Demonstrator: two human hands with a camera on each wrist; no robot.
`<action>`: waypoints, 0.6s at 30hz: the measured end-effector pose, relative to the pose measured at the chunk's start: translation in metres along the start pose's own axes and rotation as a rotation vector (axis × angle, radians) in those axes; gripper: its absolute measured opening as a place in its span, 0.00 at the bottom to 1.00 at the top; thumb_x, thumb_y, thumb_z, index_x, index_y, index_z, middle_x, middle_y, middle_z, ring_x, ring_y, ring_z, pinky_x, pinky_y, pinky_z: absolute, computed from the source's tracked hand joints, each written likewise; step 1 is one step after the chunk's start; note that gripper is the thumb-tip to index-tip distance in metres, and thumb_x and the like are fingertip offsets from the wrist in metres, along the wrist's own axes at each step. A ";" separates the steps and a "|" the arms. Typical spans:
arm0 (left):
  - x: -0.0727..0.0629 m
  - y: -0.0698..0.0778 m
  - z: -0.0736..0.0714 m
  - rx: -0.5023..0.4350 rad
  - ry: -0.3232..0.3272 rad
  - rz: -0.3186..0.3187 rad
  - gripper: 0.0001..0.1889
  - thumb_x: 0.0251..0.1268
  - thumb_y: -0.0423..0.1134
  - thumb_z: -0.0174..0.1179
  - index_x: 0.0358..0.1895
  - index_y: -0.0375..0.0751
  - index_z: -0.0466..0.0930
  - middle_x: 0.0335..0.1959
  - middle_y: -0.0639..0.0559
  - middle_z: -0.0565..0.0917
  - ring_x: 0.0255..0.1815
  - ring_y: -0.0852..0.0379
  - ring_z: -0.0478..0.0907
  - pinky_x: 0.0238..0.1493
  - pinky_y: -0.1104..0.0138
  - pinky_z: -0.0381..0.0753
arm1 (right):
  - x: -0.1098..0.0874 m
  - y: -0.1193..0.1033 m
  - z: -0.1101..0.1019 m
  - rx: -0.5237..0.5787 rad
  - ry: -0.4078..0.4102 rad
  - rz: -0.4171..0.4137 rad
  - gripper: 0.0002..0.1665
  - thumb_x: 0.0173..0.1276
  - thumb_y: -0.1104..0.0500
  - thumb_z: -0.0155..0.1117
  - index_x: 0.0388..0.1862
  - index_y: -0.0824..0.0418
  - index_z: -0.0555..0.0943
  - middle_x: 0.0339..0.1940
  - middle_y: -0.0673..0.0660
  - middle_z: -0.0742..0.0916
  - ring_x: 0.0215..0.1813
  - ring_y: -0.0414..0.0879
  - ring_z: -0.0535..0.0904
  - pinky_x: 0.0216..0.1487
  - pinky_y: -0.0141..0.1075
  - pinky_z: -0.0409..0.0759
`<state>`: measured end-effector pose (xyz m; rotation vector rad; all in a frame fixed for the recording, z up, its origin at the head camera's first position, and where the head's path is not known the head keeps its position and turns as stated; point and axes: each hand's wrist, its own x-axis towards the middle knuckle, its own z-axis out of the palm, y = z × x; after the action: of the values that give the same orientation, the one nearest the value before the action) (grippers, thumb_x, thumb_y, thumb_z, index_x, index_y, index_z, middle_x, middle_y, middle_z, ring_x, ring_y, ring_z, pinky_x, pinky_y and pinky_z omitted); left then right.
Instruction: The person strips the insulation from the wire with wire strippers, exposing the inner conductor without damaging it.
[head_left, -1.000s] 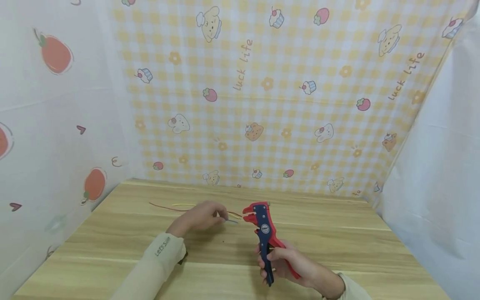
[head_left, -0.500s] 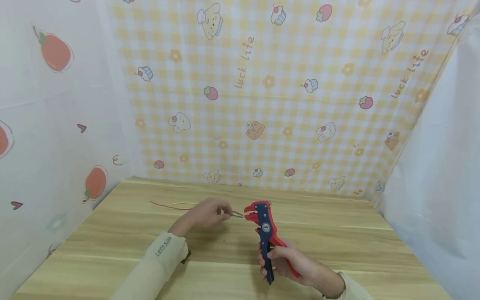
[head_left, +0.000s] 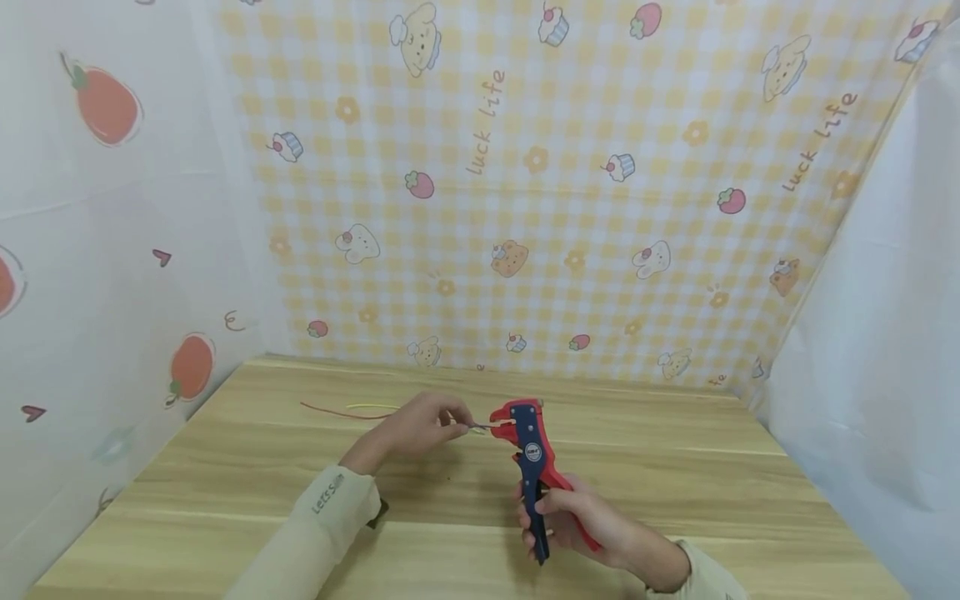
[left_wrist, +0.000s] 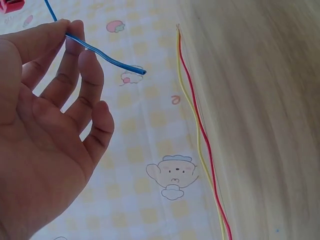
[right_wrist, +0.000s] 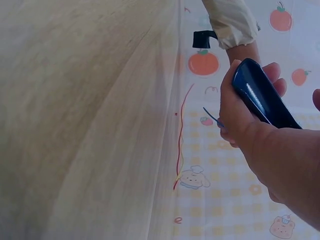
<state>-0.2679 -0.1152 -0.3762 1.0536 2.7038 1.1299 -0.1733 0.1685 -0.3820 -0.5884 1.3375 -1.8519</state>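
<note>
The left hand (left_wrist: 55, 110) pinched a thin, glossy, gently bent blue wire (left_wrist: 117, 63), its far tip seemingly at the mouth of red-and-navy pliers (head_left: 532, 454) gripped by the right hand (head_left: 588, 523). Behind, a red wire (left_wrist: 206, 137) and a yellow wire (left_wrist: 183, 82) lay on the table (left_wrist: 275, 125).

in the head view, the left hand's fingers (head_left: 454, 408) cover most of the blue wire (left_wrist: 106, 57), and whether its tip sits inside the wire stripper (head_left: 529, 471) is too small to tell! that hand hides part of the red wire (left_wrist: 204, 131) and yellow wire (left_wrist: 192, 101) too, and the left wrist view's bottom edge cuts both. lettering on the badge (head_left: 533, 452): too tiny to read. in the right wrist view, the right hand (right_wrist: 265, 145) blocks most of the left and much of the stripper.
</note>
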 end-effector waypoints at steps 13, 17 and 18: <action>0.000 0.009 0.003 -0.050 0.032 0.002 0.06 0.70 0.36 0.62 0.43 0.41 0.85 0.40 0.58 0.85 0.38 0.60 0.79 0.37 0.64 0.79 | 0.000 0.000 -0.002 -0.016 0.007 -0.002 0.17 0.71 0.66 0.44 0.56 0.61 0.71 0.40 0.52 0.82 0.40 0.45 0.82 0.51 0.44 0.80; 0.001 0.009 0.004 -0.073 0.029 0.001 0.06 0.70 0.37 0.61 0.44 0.40 0.85 0.40 0.58 0.85 0.40 0.59 0.79 0.42 0.62 0.79 | 0.001 0.001 -0.002 -0.013 0.007 0.002 0.17 0.70 0.66 0.44 0.56 0.61 0.71 0.40 0.52 0.82 0.40 0.45 0.82 0.51 0.43 0.80; 0.001 0.010 0.004 -0.078 0.028 0.002 0.07 0.70 0.37 0.61 0.44 0.40 0.85 0.40 0.57 0.86 0.40 0.59 0.80 0.43 0.61 0.79 | 0.001 0.001 -0.002 -0.013 0.009 0.004 0.16 0.70 0.66 0.44 0.55 0.61 0.71 0.40 0.52 0.82 0.40 0.44 0.82 0.50 0.43 0.80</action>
<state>-0.2623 -0.1073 -0.3726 1.0379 2.6556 1.2488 -0.1755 0.1690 -0.3836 -0.5852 1.3568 -1.8459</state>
